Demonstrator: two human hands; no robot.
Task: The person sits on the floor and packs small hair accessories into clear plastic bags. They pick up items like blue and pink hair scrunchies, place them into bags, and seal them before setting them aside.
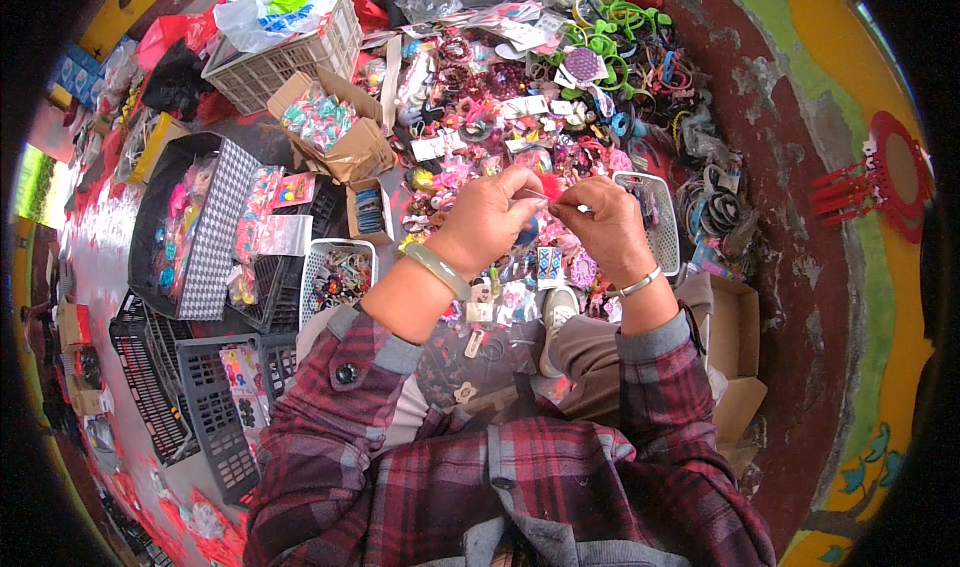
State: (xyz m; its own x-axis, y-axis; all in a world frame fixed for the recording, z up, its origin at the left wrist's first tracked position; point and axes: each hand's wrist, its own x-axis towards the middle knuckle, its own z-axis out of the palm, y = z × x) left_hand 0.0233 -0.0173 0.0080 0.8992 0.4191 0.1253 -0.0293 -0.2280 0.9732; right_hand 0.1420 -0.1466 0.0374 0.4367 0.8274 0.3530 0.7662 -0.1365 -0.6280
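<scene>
My left hand [478, 219], with a pale green bangle [440, 270] at its wrist, is closed in a pinch in the middle of the view. Facing it, my right hand [606, 229] pinches too, below it a silver bracelet [636, 283]. A thin pale strand [537, 197] runs between the two sets of fingertips; its kind is too small to tell. Bright red, fluffy material [551, 184] shows just beyond the fingertips, and whether it is joined to the strand I cannot tell. Beneath both hands spreads a heap of small colourful hair accessories [470, 132].
White baskets stand left [340, 247] and right [668, 229] of the heap. Green headbands [612, 42] lie at the far right. An open cardboard box [325, 117], a black bin [175, 232] and black crates [215, 417] crowd the left. Another cardboard box [735, 337] sits by my right arm.
</scene>
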